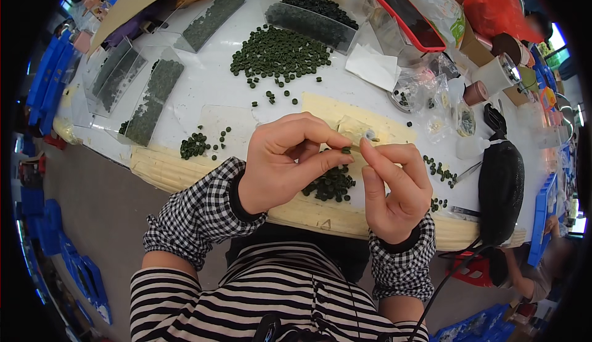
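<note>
One dark green round piece (346, 150) sits between the left hand's (274, 160) thumb and forefinger, pinched at their tips, above a loose pile (332, 185) of similar pieces too many to count. One larger heap (277, 53) lies beyond, one small cluster (194, 146) to the left, and at least four clear boxes (155, 98) stand around. Both wrists bend inward; the right hand (398, 185) points its forefinger toward the piece, though I cannot tell whether it grips anything.
</note>
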A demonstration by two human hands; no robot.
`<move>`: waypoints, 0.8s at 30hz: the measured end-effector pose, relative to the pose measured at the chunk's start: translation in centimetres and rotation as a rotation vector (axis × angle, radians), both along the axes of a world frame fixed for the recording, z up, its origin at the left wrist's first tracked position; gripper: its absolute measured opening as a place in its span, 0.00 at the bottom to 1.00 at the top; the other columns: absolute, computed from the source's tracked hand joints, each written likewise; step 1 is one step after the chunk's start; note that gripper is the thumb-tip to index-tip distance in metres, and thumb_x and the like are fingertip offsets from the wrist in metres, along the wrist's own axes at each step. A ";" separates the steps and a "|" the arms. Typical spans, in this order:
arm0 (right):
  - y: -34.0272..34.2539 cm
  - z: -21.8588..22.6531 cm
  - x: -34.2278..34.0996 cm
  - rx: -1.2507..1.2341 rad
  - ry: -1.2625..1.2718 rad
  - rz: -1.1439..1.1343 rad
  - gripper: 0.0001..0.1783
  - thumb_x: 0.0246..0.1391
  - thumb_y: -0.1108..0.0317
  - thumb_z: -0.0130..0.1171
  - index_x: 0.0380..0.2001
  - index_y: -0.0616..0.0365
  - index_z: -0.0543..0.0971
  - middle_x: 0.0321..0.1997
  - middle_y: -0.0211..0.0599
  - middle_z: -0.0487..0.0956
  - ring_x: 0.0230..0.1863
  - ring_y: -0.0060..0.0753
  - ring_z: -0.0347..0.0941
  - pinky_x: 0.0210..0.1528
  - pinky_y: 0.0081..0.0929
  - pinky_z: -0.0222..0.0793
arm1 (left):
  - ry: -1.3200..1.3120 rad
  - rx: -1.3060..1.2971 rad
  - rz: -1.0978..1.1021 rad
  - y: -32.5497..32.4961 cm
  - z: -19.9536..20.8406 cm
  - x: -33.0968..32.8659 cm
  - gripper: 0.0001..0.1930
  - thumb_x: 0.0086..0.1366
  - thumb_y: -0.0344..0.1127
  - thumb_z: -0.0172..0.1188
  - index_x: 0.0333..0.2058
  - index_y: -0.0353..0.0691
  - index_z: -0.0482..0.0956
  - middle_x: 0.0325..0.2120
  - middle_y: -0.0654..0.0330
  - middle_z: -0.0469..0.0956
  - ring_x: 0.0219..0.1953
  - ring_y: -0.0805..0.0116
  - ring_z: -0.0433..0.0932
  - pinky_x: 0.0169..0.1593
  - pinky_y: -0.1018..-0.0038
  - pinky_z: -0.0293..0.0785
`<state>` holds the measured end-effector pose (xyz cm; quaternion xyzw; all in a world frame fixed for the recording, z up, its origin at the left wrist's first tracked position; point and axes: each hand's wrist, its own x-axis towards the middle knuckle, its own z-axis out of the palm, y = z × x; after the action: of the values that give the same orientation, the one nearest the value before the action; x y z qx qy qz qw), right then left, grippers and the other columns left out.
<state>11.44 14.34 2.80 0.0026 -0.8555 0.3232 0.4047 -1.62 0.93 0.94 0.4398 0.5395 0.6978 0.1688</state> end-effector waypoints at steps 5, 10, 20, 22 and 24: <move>0.0 0.1 0.0 0.004 -0.004 0.001 0.20 0.43 0.83 0.65 0.44 0.61 0.83 0.34 0.36 0.78 0.31 0.32 0.72 0.33 0.24 0.69 | 0.014 0.002 0.009 0.0 -0.1 -0.1 0.11 0.55 0.21 0.68 0.38 0.37 0.83 0.27 0.67 0.76 0.20 0.88 0.60 0.23 0.86 0.55; 0.0 0.1 0.1 0.007 -0.006 0.001 0.20 0.43 0.83 0.65 0.44 0.61 0.83 0.34 0.36 0.78 0.31 0.32 0.72 0.33 0.24 0.68 | 0.057 -0.008 0.034 0.1 0.1 -0.1 0.12 0.54 0.22 0.69 0.38 0.38 0.83 0.26 0.67 0.76 0.19 0.87 0.60 0.22 0.85 0.54; 0.0 0.2 0.1 -0.002 -0.008 -0.006 0.21 0.43 0.83 0.64 0.44 0.60 0.83 0.34 0.36 0.78 0.32 0.32 0.73 0.33 0.23 0.69 | 0.190 -0.043 0.014 -0.3 0.3 -0.2 0.12 0.55 0.19 0.67 0.39 0.34 0.81 0.31 0.61 0.77 0.23 0.85 0.65 0.27 0.86 0.60; 0.0 0.2 0.1 -0.015 -0.002 -0.007 0.20 0.43 0.84 0.64 0.43 0.60 0.83 0.34 0.36 0.78 0.32 0.32 0.73 0.34 0.23 0.69 | 0.188 -0.198 0.087 -0.2 0.7 -0.7 0.09 0.56 0.21 0.67 0.37 0.33 0.81 0.29 0.62 0.77 0.23 0.84 0.64 0.26 0.86 0.59; 0.0 0.2 0.1 -0.008 -0.004 -0.014 0.20 0.43 0.84 0.64 0.43 0.61 0.83 0.34 0.36 0.78 0.32 0.32 0.73 0.34 0.23 0.69 | 0.250 -0.298 0.180 0.2 0.6 -1.9 0.06 0.57 0.27 0.67 0.34 0.33 0.82 0.23 0.64 0.74 0.20 0.80 0.62 0.24 0.81 0.58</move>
<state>11.58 14.30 3.01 -0.0055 -0.8550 0.3236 0.4052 -3.56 1.17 1.53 0.4432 0.6905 0.5627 0.1009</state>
